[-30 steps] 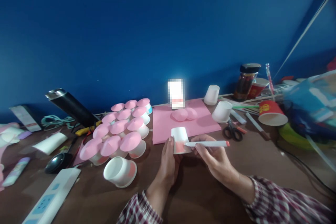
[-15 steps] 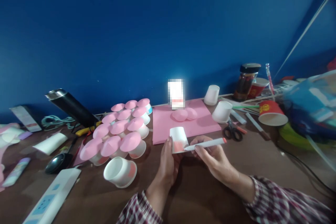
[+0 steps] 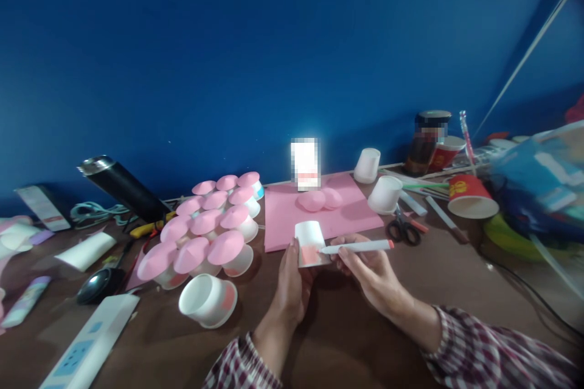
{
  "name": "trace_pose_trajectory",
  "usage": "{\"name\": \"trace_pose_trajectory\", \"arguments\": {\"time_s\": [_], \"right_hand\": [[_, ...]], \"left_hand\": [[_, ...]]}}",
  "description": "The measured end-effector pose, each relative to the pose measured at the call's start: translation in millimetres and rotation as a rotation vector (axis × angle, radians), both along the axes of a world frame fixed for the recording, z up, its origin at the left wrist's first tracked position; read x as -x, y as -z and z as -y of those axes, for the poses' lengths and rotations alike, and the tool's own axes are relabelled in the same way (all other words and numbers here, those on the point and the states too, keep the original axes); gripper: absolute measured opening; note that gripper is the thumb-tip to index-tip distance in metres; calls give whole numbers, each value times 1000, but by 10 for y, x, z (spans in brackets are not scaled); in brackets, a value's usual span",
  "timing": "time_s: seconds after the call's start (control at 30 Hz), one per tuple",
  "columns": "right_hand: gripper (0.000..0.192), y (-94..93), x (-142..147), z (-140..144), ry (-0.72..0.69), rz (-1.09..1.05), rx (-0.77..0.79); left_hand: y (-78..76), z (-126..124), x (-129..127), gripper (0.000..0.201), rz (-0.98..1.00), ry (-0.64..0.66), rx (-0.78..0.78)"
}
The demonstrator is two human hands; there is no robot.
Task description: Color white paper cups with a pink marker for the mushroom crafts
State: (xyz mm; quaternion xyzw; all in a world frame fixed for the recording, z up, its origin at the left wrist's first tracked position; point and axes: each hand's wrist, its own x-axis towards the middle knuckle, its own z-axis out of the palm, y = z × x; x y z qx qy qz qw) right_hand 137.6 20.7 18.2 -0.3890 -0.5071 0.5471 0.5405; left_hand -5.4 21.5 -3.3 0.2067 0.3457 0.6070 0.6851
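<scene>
A white paper cup (image 3: pixel 310 233) with a salmon-coloured patch low on its side is upside down in my left hand (image 3: pixel 293 282), fingers closed round its left side. My right hand (image 3: pixel 371 270) pinches a white marker (image 3: pixel 360 247) with a red end; its tip touches the cup at the coloured patch. Behind the cup, pink paper discs (image 3: pixel 319 199) lie on a pink paper sheet (image 3: pixel 283 228). Left of my hands stands a white cup (image 3: pixel 207 301) with a similar patch, near several cups topped with pink paper cones (image 3: pixel 227 247).
Two upturned white cups (image 3: pixel 385 194), black scissors (image 3: pixel 403 230) and loose markers (image 3: pixel 446 219) sit to the right, by a red paper cup (image 3: pixel 472 196) and a jar (image 3: pixel 424 152). At left are a power strip (image 3: pixel 86 340), a black flask (image 3: pixel 123 185) and a glue stick (image 3: pixel 27 301).
The marker tip has moved slightly up and left on the cup's coloured patch, and the marker lies more level. The cup stays in my left hand.
</scene>
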Motion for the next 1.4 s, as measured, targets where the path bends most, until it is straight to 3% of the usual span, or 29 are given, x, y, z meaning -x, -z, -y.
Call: {"name": "trace_pose_trajectory", "arguments": {"time_s": [1.07,1.4], "right_hand": [[34,81,-5,-27,-12,-50,73],[36,22,5,-7,-24,-80,99]], "left_hand": [[-50,4,10,44,24,38,13],[-91,12,4,43,23,54,-1]]}}
